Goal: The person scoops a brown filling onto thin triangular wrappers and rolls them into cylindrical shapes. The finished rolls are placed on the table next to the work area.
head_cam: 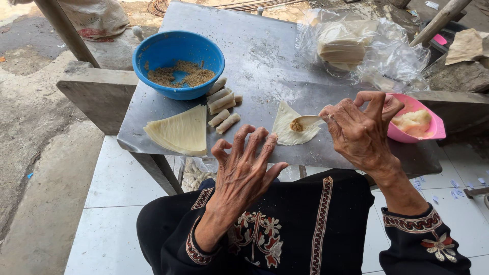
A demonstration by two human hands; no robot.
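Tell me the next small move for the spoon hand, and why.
Probably tip the spoon so the brown filling drops onto the single wrapper. The right hand holds the loaded spoon right over that flat, still bare wrapper, while the left hand hovers empty at the table's near edge.

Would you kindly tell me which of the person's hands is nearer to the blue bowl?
Left. The left hand hovers below and to the right of the blue bowl, fingers spread. The right hand, holding a spoon, is farther right, beside the pink bowl.
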